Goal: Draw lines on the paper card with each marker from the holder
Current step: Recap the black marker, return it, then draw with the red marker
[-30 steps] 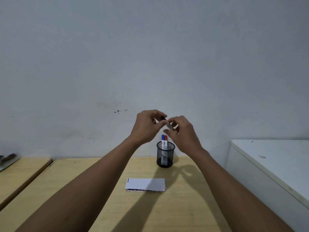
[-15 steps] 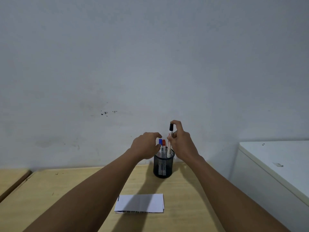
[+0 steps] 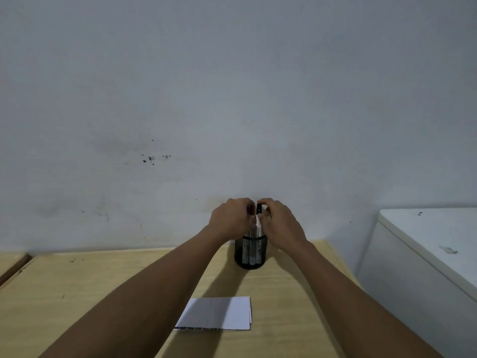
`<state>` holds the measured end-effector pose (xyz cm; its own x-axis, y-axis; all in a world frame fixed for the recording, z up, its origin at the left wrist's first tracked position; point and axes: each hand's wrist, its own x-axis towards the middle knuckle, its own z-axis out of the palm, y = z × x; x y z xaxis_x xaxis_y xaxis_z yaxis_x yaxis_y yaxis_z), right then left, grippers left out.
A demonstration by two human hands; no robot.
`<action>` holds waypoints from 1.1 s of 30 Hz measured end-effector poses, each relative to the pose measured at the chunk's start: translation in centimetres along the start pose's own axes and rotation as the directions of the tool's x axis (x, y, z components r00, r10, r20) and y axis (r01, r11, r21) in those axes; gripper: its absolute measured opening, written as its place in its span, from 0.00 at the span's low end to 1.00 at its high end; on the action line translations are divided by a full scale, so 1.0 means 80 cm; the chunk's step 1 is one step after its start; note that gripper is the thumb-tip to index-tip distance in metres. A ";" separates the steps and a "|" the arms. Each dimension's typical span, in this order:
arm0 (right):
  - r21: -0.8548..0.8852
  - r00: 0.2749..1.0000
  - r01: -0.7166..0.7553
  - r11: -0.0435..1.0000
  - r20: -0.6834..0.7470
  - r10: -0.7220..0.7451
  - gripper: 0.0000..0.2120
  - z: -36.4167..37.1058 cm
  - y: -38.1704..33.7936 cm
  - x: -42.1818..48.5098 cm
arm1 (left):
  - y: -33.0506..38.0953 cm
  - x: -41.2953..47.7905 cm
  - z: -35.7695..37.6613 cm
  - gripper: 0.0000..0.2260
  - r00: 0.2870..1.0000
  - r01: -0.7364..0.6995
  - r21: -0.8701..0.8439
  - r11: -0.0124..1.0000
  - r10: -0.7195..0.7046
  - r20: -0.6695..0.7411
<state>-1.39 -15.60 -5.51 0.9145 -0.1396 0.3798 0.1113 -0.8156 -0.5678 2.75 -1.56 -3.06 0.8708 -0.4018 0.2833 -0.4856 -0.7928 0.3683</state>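
Marker with black cap [image 3: 259, 209], held high and capped by both hands a second ago, now lowered into the mesh holder [image 3: 249, 251] at the table's [image 3: 77, 285] far edge, right hand [image 3: 281, 223] pinching its top, left hand [image 3: 229, 219] curled around the blue marker [image 3: 249, 209]; paper card [image 3: 219, 313] lies nearer, so next colour is due.

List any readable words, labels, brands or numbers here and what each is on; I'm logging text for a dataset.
None can be read.
White paper card: dark marks along its near edge, too blurred to tell whether they are print.
Markers in the black mesh holder: barrels mostly hidden by the left hand and right hand; no label legible.
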 end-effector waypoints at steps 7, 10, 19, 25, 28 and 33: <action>-0.029 1.000 -0.012 1.000 0.018 0.013 0.25 -0.018 -0.007 -0.010 | 0.001 -0.015 -0.002 0.04 0.984 -0.039 -0.236 0.971 -0.003 -0.176; 0.091 0.996 0.009 0.996 -0.095 -0.001 0.21 -0.034 -0.021 -0.021 | 0.001 -0.024 -0.016 0.04 0.981 0.001 -0.382 0.924 -0.074 -0.178; 0.240 0.980 0.005 0.971 0.193 -0.053 0.23 -0.075 -0.083 -0.046 | 0.004 -0.083 -0.140 0.04 0.869 -0.010 -0.844 0.536 -0.413 -0.273; 0.834 0.986 -0.154 0.530 0.163 0.030 0.08 -0.080 -0.134 -0.077 | -0.006 -0.146 -0.184 0.09 0.811 0.046 -0.945 0.324 -0.564 -0.154; 0.958 0.973 -0.231 0.170 0.222 0.068 0.05 -0.073 -0.166 -0.094 | -0.002 -0.173 -0.179 0.11 0.816 0.104 -0.969 0.226 -0.576 -0.047; 0.969 0.966 -0.243 0.038 0.238 0.104 0.03 -0.055 -0.208 -0.114 | 0.012 -0.203 -0.168 0.10 0.827 0.102 -0.981 0.167 -0.562 -0.009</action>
<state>-13.28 -3.20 3.69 0.9873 -0.0855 0.1341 0.1590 0.5472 -0.8218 -12.93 10.38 4.62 0.9924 0.1175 0.0355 -0.0670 0.2761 0.9588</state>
